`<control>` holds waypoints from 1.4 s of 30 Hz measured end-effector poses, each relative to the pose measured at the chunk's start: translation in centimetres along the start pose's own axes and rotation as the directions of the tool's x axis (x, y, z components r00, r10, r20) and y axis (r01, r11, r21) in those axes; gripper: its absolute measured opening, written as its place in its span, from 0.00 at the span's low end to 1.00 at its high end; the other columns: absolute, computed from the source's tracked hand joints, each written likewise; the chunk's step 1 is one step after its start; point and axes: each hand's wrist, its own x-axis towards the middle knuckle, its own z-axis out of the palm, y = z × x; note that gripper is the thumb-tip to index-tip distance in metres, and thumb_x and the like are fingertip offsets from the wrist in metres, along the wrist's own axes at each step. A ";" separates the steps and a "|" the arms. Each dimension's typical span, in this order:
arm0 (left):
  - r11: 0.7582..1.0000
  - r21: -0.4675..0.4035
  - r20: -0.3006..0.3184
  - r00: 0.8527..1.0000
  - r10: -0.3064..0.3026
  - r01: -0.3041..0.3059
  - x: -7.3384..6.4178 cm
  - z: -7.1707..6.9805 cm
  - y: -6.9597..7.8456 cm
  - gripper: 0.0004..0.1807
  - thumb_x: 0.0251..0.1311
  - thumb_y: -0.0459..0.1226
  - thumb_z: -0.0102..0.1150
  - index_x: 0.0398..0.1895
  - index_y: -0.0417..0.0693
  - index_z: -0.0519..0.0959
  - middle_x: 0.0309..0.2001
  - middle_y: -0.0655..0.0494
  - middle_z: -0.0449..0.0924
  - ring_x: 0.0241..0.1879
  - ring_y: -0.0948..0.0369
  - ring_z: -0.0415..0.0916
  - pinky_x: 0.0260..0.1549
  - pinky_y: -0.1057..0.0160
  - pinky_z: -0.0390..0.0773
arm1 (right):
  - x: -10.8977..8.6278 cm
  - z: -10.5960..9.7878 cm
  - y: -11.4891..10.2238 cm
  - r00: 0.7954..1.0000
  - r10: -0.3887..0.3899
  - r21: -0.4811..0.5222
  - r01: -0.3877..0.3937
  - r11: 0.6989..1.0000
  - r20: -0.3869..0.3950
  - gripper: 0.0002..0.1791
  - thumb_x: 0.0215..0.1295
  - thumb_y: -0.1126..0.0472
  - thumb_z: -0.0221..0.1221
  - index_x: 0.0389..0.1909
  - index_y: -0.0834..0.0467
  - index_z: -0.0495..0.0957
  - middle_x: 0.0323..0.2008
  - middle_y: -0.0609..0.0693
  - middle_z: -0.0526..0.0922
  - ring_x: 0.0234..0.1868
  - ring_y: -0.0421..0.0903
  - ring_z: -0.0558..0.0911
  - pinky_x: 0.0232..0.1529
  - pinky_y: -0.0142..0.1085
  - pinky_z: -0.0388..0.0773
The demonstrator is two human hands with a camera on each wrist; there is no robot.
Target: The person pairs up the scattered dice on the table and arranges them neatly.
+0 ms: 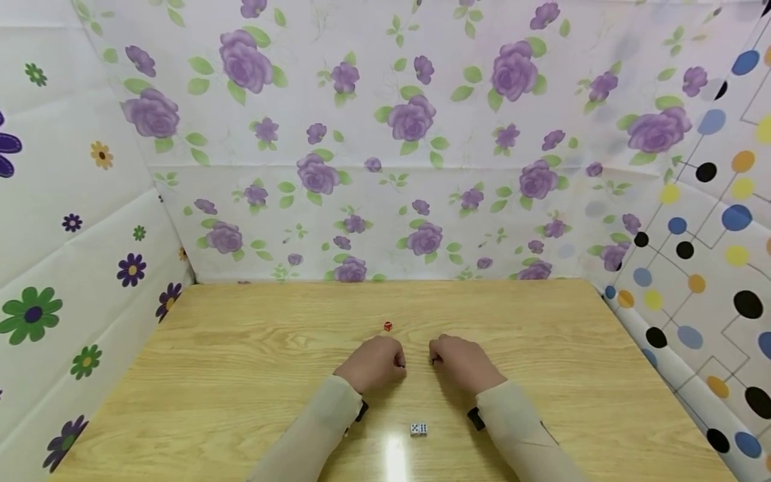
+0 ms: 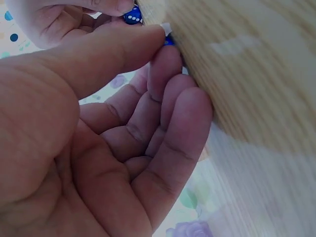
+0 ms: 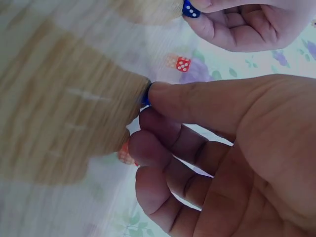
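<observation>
My left hand (image 1: pixel 375 363) pinches a blue die (image 2: pixel 169 41) between thumb and forefinger, low at the tabletop; the fingers hide most of it. To the right, a short gap away, my right hand (image 1: pixel 462 361) pinches another blue die (image 3: pixel 146 95) the same way, mostly covered by the thumb. White pips show on the left hand's die (image 3: pixel 191 9) in the right wrist view. Beyond the left hand lies a red die (image 1: pixel 388 326). Something red (image 3: pixel 126 154) shows behind my right fingers in the right wrist view, too hidden to tell.
Two white dice (image 1: pixel 418 429) with dark pips sit side by side between my forearms, nearer me. The wooden table (image 1: pixel 241 375) is glossy and reflects light. Patterned cloth (image 1: pixel 409 167) stands along its back and both sides.
</observation>
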 end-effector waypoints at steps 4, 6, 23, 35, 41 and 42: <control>1.000 -0.002 0.004 1.000 0.014 -0.014 -0.1 0.0 0.0 0.09 0.61 0.32 0.68 0.24 0.51 0.81 0.24 0.64 0.77 0.23 0.66 0.68 0.30 0.65 0.72 | -0.3 -0.3 -0.1 1.000 -0.001 0.017 0.001 1.000 -0.007 0.12 0.67 0.70 0.64 0.27 0.51 0.79 0.27 0.42 0.77 0.30 0.39 0.73 0.35 0.37 0.73; 1.000 -0.002 0.010 1.000 0.025 -0.025 -0.1 -0.1 0.1 0.09 0.60 0.31 0.68 0.24 0.50 0.82 0.24 0.63 0.77 0.23 0.66 0.68 0.29 0.65 0.72 | -0.4 -0.4 -0.1 1.000 -0.003 0.020 0.003 1.000 -0.006 0.12 0.67 0.70 0.64 0.27 0.51 0.79 0.27 0.42 0.77 0.30 0.39 0.72 0.35 0.37 0.73; 0.995 0.087 0.028 0.999 0.046 -0.048 -0.6 -0.2 0.3 0.07 0.61 0.31 0.69 0.33 0.50 0.80 0.30 0.64 0.79 0.28 0.66 0.72 0.33 0.65 0.75 | -0.5 -1.0 -0.8 0.998 -0.038 0.043 0.036 0.998 0.056 0.10 0.66 0.69 0.65 0.27 0.53 0.78 0.27 0.42 0.78 0.28 0.40 0.72 0.34 0.39 0.74; 0.993 0.099 0.029 0.998 0.054 -0.057 -0.6 -0.5 0.2 0.04 0.62 0.32 0.70 0.34 0.50 0.83 0.31 0.65 0.80 0.30 0.68 0.73 0.35 0.65 0.77 | -0.7 -1.4 -0.5 0.992 0.031 0.077 -0.041 0.996 0.122 0.07 0.63 0.70 0.68 0.32 0.55 0.82 0.30 0.45 0.81 0.29 0.41 0.73 0.36 0.40 0.74; 0.992 0.110 0.022 0.998 0.060 -0.062 -0.6 -0.4 0.0 0.05 0.61 0.33 0.71 0.32 0.50 0.84 0.31 0.65 0.80 0.29 0.68 0.73 0.35 0.65 0.76 | -0.5 -1.0 -0.3 0.993 0.000 0.053 -0.006 0.999 0.115 0.06 0.64 0.65 0.70 0.31 0.54 0.82 0.28 0.42 0.79 0.28 0.39 0.72 0.34 0.38 0.72; 0.992 0.112 0.022 0.998 0.060 -0.062 -0.6 -0.4 0.0 0.05 0.61 0.33 0.72 0.32 0.50 0.83 0.31 0.65 0.80 0.29 0.68 0.72 0.34 0.65 0.76 | -0.5 -0.9 -0.3 0.993 -0.001 0.053 -0.005 0.999 0.116 0.07 0.64 0.64 0.70 0.30 0.53 0.82 0.28 0.42 0.79 0.28 0.39 0.72 0.34 0.38 0.72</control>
